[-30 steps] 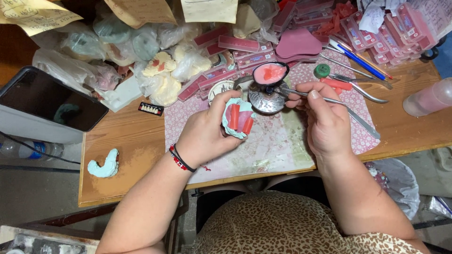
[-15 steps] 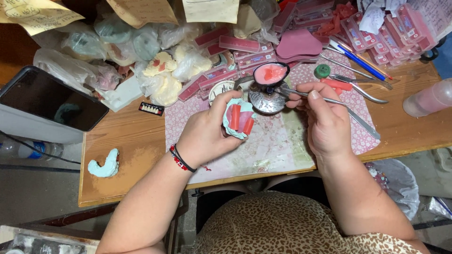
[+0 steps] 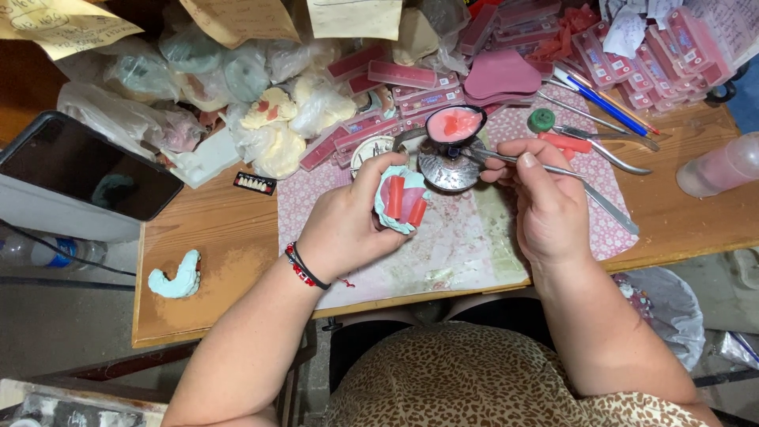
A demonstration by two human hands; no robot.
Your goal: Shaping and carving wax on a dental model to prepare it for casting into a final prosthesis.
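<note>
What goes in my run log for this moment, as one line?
left hand: holds pale green dental cast with red wax | right hand: holds thin metal spatula

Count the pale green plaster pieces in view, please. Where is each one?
2. One green plaster piece lies alone on the wooden table at the left. The other green piece, with red strips on it, is in the left hand. More may be hidden in the bags.
</note>
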